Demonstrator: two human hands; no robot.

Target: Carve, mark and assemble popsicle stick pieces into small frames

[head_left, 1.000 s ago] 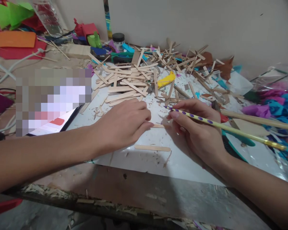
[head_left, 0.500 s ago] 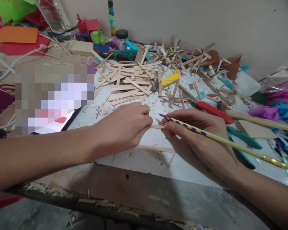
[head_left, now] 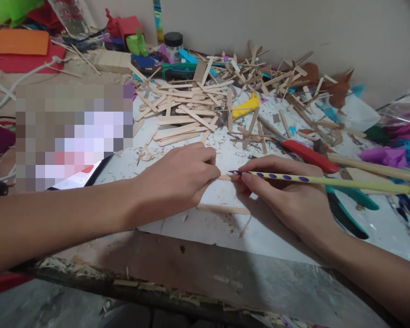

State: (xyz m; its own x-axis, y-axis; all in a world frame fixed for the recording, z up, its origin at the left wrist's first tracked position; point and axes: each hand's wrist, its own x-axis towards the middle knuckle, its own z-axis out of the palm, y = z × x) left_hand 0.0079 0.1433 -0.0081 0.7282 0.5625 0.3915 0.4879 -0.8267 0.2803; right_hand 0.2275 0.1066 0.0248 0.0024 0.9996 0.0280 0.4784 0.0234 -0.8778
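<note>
My left hand [head_left: 181,177] is closed on a wooden craft stick [head_left: 226,177], most of which its fingers hide. In my right hand [head_left: 290,200] a pale yellow pencil [head_left: 341,181] with purple oval spots is pinched near its point. The pencil lies almost level, its dark tip at the visible end of the stick; whether it touches cannot be made out. Another craft stick [head_left: 224,209] rests flat on the white paper [head_left: 187,228], just in front of both hands.
Behind my hands lies a heap of craft sticks [head_left: 187,109] with a yellow scrap [head_left: 246,106]. To the right are a red-handled tool [head_left: 309,156] and green-handled pliers [head_left: 346,212]. A lit phone [head_left: 80,175] stands left, partly blurred. The table edge [head_left: 140,287] runs along the front.
The pencil has swung from a downward slant to nearly level, its tip now lower and against or close to the held stick. My left hand keeps its grip. The view has shifted slightly.
</note>
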